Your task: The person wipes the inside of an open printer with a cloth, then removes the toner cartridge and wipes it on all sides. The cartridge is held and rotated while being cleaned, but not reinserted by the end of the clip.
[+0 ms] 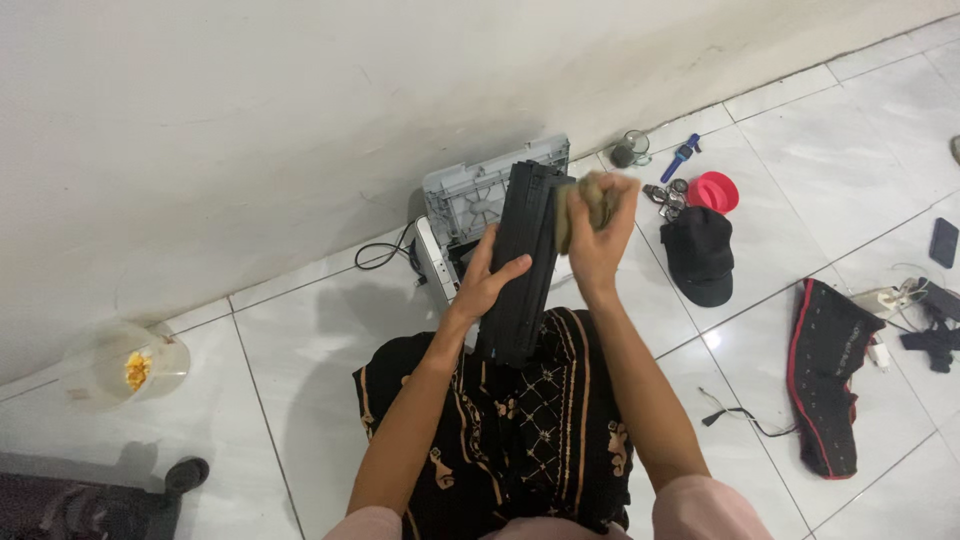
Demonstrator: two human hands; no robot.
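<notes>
**Both hands on black cartridge, rag pressed to its side**

Gripping w/ both hands: left hand (490,280) wraps the long black cartridge (525,260) from its left edge, fingers spread across the front face. Right hand (600,240) is closed on a crumpled olive-brown rag (592,203), held against the cartridge's upper right side. Cartridge stands roughly upright at frame center, lower end over the dark patterned cloth (530,430) covering the lap at bottom center.

Just behind it, near the wall, a grey printer (470,200) sits open on the white tile floor (300,340), black cable (385,252) curling off its left side.

Right of center: black cap (700,255), w/ a red round lid (715,190) above it. Upper right, by the wall: small glass (632,150) and blue tool (682,155). Far right: black-and-red cloth (825,375), phone (943,242). Lower left: clear plastic container (125,365) w/ sth yellow inside.
</notes>
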